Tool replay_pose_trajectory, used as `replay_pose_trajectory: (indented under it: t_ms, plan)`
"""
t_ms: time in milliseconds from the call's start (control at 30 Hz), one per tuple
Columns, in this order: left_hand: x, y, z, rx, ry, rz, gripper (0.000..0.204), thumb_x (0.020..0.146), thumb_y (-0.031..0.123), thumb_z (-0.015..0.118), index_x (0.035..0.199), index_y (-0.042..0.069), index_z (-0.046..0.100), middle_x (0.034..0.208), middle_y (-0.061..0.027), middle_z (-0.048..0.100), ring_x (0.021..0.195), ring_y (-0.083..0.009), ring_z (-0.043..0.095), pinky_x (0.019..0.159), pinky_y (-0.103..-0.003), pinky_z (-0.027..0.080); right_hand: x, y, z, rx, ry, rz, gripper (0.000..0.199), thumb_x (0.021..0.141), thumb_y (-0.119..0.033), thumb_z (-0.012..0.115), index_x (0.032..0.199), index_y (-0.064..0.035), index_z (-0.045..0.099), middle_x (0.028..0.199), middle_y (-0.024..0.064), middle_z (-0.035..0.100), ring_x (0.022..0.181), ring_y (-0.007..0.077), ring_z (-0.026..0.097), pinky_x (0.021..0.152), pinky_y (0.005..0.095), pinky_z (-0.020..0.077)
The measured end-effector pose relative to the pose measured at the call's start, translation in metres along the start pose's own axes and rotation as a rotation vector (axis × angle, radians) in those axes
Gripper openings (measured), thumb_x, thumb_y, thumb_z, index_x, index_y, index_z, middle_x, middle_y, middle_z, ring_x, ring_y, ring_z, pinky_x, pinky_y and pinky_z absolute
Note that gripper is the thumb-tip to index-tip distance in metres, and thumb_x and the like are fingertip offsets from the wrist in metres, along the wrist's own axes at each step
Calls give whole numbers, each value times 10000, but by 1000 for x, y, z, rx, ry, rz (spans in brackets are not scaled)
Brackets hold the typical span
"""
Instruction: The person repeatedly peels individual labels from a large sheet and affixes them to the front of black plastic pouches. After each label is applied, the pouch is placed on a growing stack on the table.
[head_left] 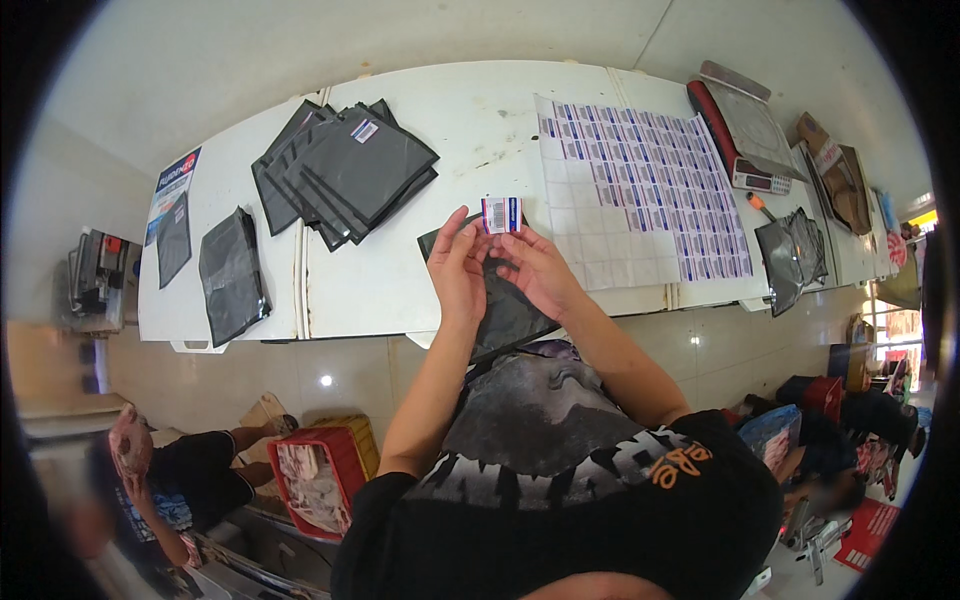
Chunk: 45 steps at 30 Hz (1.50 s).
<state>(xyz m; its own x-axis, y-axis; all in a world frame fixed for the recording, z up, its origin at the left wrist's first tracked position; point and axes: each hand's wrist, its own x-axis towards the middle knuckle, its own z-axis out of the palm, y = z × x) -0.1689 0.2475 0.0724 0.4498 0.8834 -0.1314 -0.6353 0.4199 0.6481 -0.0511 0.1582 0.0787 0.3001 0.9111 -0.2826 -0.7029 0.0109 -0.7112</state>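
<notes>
Between my two hands is a small white, blue and red sticker label (502,215) with a barcode. The fingertips of my left hand (460,265) pinch its left lower corner. My right hand (537,268) has its fingertips at the label's lower right edge. Beneath both hands a black plastic bag (510,315) lies at the table's near edge, partly hidden by my hands. To the right spreads a large sheet of the same labels (640,190), with bare backing along its left and lower parts.
Overlapping black bags (365,175), the top one labelled, lie left of my hands. More black bags (233,275) rest farther left. A red scale (735,135) stands far right, near an orange-handled tool (760,207). Behind me are a red crate (315,480) and other people.
</notes>
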Motion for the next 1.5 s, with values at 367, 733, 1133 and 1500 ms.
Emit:
replay_pose_trajectory:
  t_ms: [367,733,1133,1500]
  plan:
    - [-15,-11,-6,249,-47,194,391,1049,70,686,1414,-60,637,1264,-188,753,1088,-209,728,1008,-346,566,-2,9,1,221,-21,54,177,1055,-206,731,1228,-170,730,1134,-52,728,1047,77,642,880,300,477]
    - [-2,35,-8,644,-389,64,388,991,78,768,1355,-33,696,1221,-147,768,1084,-187,718,1004,-345,568,-28,-31,-28,-595,-11,62,265,985,-186,748,1214,-52,749,1033,-23,725,918,49,613,821,243,477]
    - [-20,9,11,794,-223,70,225,917,13,837,1133,-31,789,953,-55,773,809,-93,657,756,-244,534,-32,-22,-45,-501,-34,-43,182,1003,-120,760,1163,-45,718,1055,11,749,961,80,668,828,258,507]
    - [-29,-7,1,689,-42,126,169,942,9,826,1098,-37,778,907,-38,742,818,-79,665,745,-234,537,-32,-20,-52,-416,55,-113,306,989,-131,788,1263,-32,691,1136,37,747,1030,84,673,868,249,520]
